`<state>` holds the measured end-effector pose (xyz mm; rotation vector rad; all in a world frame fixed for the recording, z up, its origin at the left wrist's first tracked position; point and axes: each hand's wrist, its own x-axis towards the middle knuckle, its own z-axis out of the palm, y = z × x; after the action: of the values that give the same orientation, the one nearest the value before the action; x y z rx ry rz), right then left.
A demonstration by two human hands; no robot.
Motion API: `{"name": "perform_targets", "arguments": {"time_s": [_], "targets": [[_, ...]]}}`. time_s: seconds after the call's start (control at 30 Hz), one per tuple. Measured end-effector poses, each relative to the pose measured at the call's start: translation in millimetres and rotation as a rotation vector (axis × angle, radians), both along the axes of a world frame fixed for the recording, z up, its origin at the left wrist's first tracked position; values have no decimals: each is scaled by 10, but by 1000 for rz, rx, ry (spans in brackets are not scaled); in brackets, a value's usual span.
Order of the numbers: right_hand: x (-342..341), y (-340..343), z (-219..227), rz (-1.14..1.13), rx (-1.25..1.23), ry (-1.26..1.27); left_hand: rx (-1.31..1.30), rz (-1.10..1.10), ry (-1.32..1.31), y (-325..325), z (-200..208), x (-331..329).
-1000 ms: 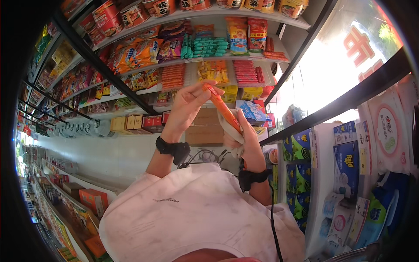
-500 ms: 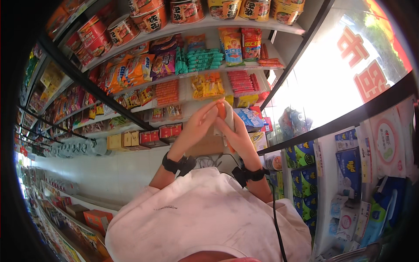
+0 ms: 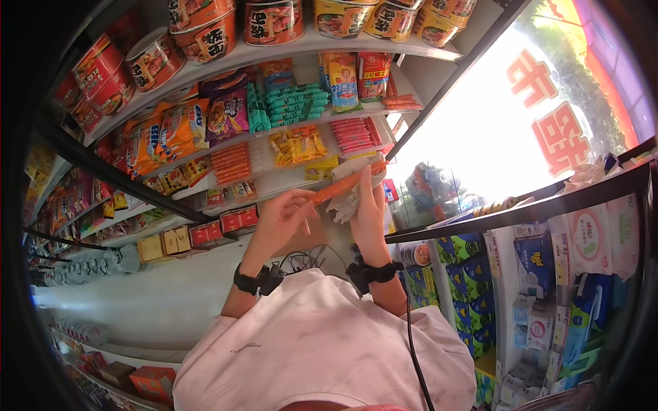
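A long orange-red wrapped sausage [image 3: 346,184] lies slantwise between my hands, its upper right end against a whitish cloth [image 3: 344,205]. My right hand [image 3: 370,211] is closed round the sausage and the cloth, and part of the cloth hangs below the sausage. At the lower left end, my left hand [image 3: 282,218] has curled fingers, with its thumb and fingertips pinching the tip. Just beyond the hands, a shelf carries similar orange sausages [image 3: 231,164], yellow packs [image 3: 298,146] and pink-red sticks [image 3: 355,135].
Instant noodle tubs [image 3: 274,22] line the upper shelf, with snack bags [image 3: 168,133] below. Small boxes [image 3: 205,234] stand on the low shelf at left. To the right are a bright window [image 3: 493,130] and a rack of packets [image 3: 473,274]. A black cable [image 3: 413,342] runs down my right side.
My hands have moved apart from being pressed together, and the sausage's length now shows between them. The left hand has shifted down and left. The whole view has shifted slightly too.
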<state>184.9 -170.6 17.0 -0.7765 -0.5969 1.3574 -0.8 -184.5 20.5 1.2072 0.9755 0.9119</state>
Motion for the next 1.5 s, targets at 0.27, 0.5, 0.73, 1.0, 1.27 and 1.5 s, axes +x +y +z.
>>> {"name": "perform_targets", "arguments": {"time_s": [0.27,0.5,0.73,1.0,1.27,1.5], "targets": [[-295,103,-3,-342,-67,-151,97,97,-122,304,-251,-355],[-65,286,-114,-224,4,-633,136,228,-106,662,-319,-481],[180,555,-130,244,-114,-709,164,387,-9,1132,-299,-236],[741,1071,-137,274,37,-468,285,287,139,1906,-305,244],[1692,1975,-744,-318,-69,-515,112,-111,26,2639,-429,1254],[2161,2493,-1221,-526,-151,-398,144,-250,151,3003,-791,1880]]}}
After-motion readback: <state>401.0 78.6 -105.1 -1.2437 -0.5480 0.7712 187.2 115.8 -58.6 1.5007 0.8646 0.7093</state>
